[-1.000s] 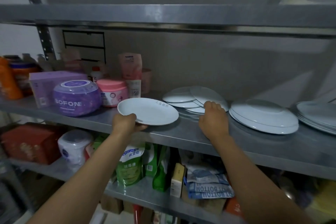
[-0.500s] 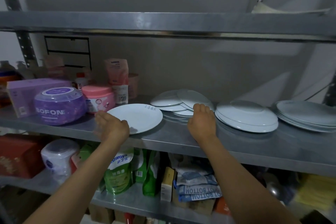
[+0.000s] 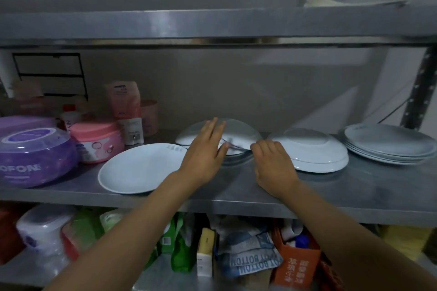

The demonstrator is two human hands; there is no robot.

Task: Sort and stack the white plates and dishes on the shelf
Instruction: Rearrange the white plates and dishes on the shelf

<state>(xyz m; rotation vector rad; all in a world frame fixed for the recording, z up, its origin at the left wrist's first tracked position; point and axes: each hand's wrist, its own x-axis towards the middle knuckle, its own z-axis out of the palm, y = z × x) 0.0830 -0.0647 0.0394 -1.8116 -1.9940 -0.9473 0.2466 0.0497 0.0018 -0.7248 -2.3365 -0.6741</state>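
A white plate (image 3: pixel 142 168) lies face up near the front of the steel shelf (image 3: pixel 354 196). Behind it sits a loose pile of small upturned white plates (image 3: pixel 238 132). My left hand (image 3: pixel 204 151) reaches over this pile's left side with straight fingers and holds nothing. My right hand (image 3: pixel 272 163) has its fingers curled at the pile's front right rim; the fingertips are hidden. To the right lie upturned white dishes (image 3: pixel 309 151), one on another, and a stack of white plates (image 3: pixel 390 144) face up.
A purple tub (image 3: pixel 33 156), a pink jar (image 3: pixel 97 142) and pink tubes (image 3: pixel 125 106) crowd the shelf's left end. A steel shelf (image 3: pixel 212 23) runs overhead, and an upright post (image 3: pixel 418 92) stands at the right. Bags and boxes fill the shelf below.
My left hand has let go of the single plate, which now lies on the shelf, and has moved right over the small pile. My right hand has shifted to the pile's right rim.
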